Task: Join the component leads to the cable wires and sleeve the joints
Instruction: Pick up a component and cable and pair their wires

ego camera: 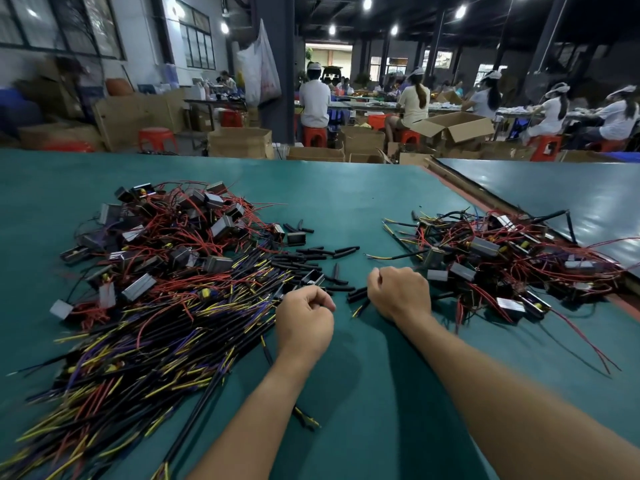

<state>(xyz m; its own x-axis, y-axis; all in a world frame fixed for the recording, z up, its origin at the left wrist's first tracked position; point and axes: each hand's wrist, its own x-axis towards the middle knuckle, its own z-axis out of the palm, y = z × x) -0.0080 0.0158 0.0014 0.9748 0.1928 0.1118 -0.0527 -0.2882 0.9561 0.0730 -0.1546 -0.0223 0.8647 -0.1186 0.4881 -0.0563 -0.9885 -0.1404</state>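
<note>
Both hands low over the green surface (363,202), close together, backs up.

Left hand (304,320): fingers (322,299) curled tight, thumb against the index. Cannot tell whether anything is pinched.

Right hand (403,294): fingers (375,277) also curled under. A short black cable end (360,308) with yellow wire tips sticks out from below them toward the left hand. Cannot tell whether it is gripped or just lying under the hand.

- Black sleeves (311,258): loose scatter just beyond both sets of fingers, a few lying in the gap between the hands.
- Components (180,230): grey blocks with red leads, heaped beyond and to the left of the left fingers.
- Cables (156,348): black, with yellow and purple wires, fanned in a big bundle left of the left fingers and running back along that forearm. The edge of the bundle is touching or just beside the left hand.
- Second heap (502,261): blocks, red leads and black cables tangled together, right of the right fingers and near that hand. Joints too small to check.

Well beyond the fingers, past the far edge of the surface, are cardboard boxes (453,128), red stools (157,138) and seated people (314,102) at other tables.
</note>
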